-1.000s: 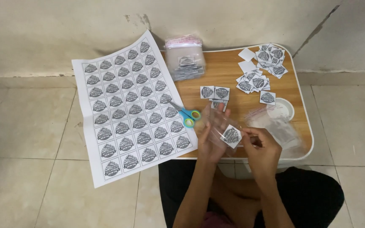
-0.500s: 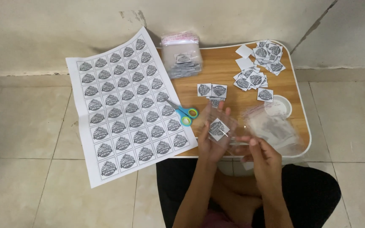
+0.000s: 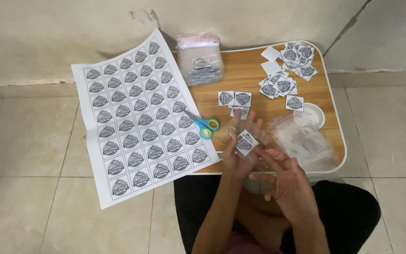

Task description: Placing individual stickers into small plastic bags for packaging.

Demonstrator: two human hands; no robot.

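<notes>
One square label (image 3: 245, 142), tilted, corner up

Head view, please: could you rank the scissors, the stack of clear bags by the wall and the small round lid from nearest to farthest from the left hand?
From the left hand:
1. Scissors, just to its left on the table.
2. Small round lid, off to the right near the table's edge.
3. Stack of clear bags, at the far side by the wall.
</notes>
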